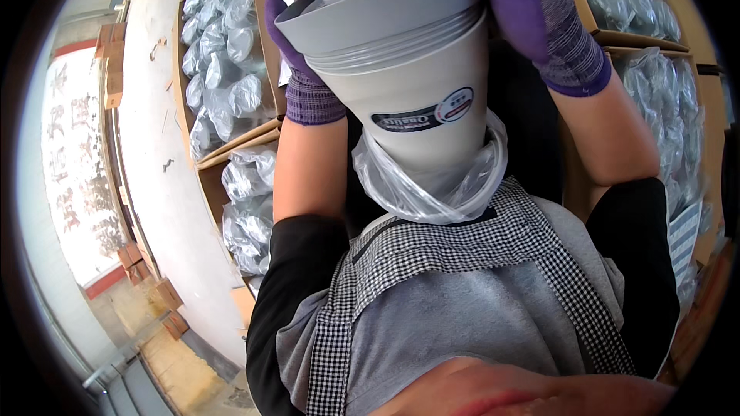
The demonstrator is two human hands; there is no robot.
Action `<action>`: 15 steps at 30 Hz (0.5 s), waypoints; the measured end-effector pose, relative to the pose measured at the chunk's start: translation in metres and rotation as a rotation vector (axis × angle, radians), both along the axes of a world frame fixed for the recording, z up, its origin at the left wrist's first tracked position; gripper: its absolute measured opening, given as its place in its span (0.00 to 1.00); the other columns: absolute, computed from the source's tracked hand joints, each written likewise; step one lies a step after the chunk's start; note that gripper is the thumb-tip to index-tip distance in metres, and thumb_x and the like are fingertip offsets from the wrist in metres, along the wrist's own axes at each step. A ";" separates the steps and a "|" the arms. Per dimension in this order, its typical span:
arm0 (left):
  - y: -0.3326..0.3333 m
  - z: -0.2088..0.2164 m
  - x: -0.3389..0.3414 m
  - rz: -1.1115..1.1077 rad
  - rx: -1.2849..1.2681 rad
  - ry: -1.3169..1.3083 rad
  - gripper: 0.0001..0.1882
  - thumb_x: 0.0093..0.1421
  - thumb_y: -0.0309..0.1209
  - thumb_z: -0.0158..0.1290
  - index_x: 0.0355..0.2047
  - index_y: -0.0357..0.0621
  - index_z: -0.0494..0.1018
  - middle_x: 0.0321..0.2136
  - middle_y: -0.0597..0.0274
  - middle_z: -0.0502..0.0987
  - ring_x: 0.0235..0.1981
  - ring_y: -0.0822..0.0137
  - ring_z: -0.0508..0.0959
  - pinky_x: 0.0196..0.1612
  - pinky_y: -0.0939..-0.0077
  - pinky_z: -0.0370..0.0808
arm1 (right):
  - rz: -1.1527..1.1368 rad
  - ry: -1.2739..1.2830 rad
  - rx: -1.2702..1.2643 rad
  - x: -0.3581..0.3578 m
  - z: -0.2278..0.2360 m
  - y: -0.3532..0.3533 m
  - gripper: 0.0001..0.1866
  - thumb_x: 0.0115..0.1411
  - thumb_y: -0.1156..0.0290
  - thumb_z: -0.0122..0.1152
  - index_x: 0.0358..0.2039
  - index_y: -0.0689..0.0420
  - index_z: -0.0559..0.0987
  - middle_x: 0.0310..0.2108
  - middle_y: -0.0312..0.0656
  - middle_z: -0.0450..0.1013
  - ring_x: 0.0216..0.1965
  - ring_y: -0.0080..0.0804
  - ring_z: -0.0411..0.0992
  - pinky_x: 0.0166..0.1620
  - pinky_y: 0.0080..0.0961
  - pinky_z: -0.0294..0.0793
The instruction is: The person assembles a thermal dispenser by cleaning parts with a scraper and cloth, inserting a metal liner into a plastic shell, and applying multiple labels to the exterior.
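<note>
Between my gloved hands is a tapered stack of nested grey plastic bins [408,85], tilted with its wide rims at the top of the picture. A dark oval label sits on the pale outer wall. My left hand [289,46], in a purple glove, closes round the left side of the rim, its fingers over the top edge. On the other side, my right hand [523,11] grips the rim from the right. A clear plastic bag [428,196] hangs bunched round the narrow end, near my chest. The inside of the stack is mostly hidden.
Cardboard boxes stand on both sides, filled with bagged items: a box at the left [270,69], another below it, and boxes at the right [605,37]. Printed sheets [684,235] lie by the right box. Pale floor [154,146] stretches left toward several small brown cartons [112,62].
</note>
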State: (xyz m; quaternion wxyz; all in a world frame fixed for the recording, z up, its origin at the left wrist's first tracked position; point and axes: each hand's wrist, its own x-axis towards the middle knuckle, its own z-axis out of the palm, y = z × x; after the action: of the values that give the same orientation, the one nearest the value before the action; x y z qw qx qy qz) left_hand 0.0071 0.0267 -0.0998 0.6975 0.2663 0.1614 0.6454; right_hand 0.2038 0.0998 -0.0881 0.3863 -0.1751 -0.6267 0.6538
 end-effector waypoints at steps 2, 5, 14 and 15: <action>0.006 -0.018 -0.018 0.121 0.321 0.241 0.43 0.60 0.70 0.44 0.47 0.35 0.72 0.55 0.39 0.72 0.62 0.43 0.67 0.67 0.46 0.62 | -0.004 -0.014 0.028 0.004 0.004 0.001 0.19 0.67 0.62 0.49 0.46 0.66 0.79 0.43 0.44 0.78 0.48 0.29 0.76 0.55 0.26 0.73; 0.003 -0.010 -0.028 0.470 0.654 0.738 0.41 0.61 0.68 0.45 0.44 0.36 0.72 0.50 0.38 0.74 0.58 0.44 0.71 0.66 0.44 0.62 | 0.179 0.136 -0.259 -0.004 -0.010 0.018 0.21 0.68 0.61 0.47 0.49 0.67 0.77 0.46 0.45 0.78 0.48 0.30 0.76 0.56 0.27 0.73; 0.025 -0.010 -0.085 0.231 0.892 0.849 0.42 0.64 0.64 0.45 0.52 0.30 0.73 0.50 0.36 0.76 0.59 0.39 0.71 0.64 0.42 0.64 | 0.324 0.277 -0.174 -0.019 -0.015 0.031 0.24 0.68 0.58 0.48 0.51 0.67 0.76 0.48 0.50 0.77 0.51 0.35 0.75 0.59 0.30 0.72; 0.027 -0.009 -0.090 0.190 0.949 0.861 0.40 0.64 0.62 0.46 0.52 0.31 0.73 0.49 0.36 0.77 0.58 0.40 0.72 0.63 0.42 0.64 | 0.418 0.358 -0.260 -0.017 -0.004 0.024 0.24 0.68 0.57 0.49 0.51 0.67 0.76 0.48 0.50 0.77 0.51 0.35 0.75 0.59 0.30 0.71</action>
State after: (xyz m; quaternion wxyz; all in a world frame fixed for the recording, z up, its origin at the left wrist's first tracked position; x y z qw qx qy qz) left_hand -0.0830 0.0540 -0.1091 0.3167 0.7651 0.1469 0.5410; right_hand 0.1870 0.1241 -0.0926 0.3218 0.0276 -0.4821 0.8144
